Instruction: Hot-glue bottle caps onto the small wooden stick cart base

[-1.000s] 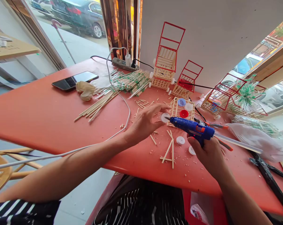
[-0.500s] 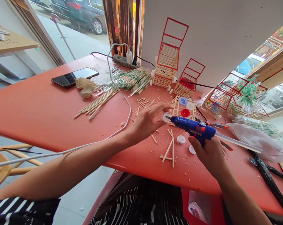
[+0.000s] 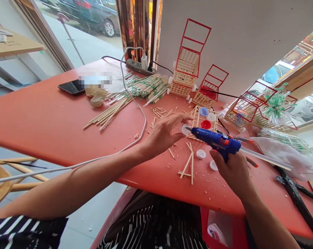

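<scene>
My right hand point(image 3: 233, 171) grips a blue glue gun point(image 3: 216, 141) with a clear glue stick out its back. Its nozzle points left at a white bottle cap point(image 3: 185, 129) that my left hand point(image 3: 163, 132) pinches between thumb and fingers, just above the red table point(image 3: 42, 117). Right behind the cap lies a small wooden stick crate point(image 3: 204, 119) with blue, red and white caps in it. Two more white caps point(image 3: 200, 154) and a few loose sticks point(image 3: 187, 166) lie below the gun.
Red-framed stick carts point(image 3: 187, 69) stand against the white wall. A pile of bamboo sticks point(image 3: 130, 97), a phone point(image 3: 69, 87), a crumpled cloth, a power strip point(image 3: 139, 66) and a white cable point(image 3: 135, 110) lie at the left. Plastic bags and black scissors point(image 3: 296, 197) lie at the right.
Both hands keep their hold. The view has shifted slightly; the glue gun's nozzle stays at the white cap.
</scene>
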Motion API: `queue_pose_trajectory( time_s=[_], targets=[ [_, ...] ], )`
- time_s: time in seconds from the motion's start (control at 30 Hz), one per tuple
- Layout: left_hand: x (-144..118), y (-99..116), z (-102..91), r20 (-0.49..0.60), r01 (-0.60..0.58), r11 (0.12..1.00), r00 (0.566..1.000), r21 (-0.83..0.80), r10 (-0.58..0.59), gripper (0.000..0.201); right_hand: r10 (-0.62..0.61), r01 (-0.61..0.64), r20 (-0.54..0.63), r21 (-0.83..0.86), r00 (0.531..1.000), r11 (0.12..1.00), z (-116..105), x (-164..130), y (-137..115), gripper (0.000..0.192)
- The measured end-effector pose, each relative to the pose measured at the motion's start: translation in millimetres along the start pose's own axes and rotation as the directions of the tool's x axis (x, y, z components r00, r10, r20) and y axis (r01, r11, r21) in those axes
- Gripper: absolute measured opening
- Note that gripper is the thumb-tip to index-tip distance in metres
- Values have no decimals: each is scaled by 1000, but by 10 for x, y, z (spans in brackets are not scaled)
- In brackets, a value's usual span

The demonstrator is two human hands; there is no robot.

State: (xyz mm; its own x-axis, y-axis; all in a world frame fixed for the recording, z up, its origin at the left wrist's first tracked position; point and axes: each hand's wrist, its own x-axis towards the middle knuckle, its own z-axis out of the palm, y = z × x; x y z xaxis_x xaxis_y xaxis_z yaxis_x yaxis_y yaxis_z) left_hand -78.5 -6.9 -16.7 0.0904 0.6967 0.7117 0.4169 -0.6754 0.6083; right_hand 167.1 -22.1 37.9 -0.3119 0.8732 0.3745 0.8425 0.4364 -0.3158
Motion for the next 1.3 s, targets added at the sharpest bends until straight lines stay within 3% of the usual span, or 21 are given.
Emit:
queue_pose_trajectory(
  time_s=[0.33,0.73,1.3],
  targets=[
    [0,-19,23,-61,1,1000,998,-13,-2,44,24,-24,32,-2,999,1000,-4,6,5,56],
    [4,7,16,-51,-15,1000,999,-2,15,44,11,-12,17,8,1000,1000,11,-29,-4,53],
    [-6,2,3,-30,21,1000,999,17,-20,42,-15,15,12,1,1000,1000,-46,-4,-24,62]
  ],
)
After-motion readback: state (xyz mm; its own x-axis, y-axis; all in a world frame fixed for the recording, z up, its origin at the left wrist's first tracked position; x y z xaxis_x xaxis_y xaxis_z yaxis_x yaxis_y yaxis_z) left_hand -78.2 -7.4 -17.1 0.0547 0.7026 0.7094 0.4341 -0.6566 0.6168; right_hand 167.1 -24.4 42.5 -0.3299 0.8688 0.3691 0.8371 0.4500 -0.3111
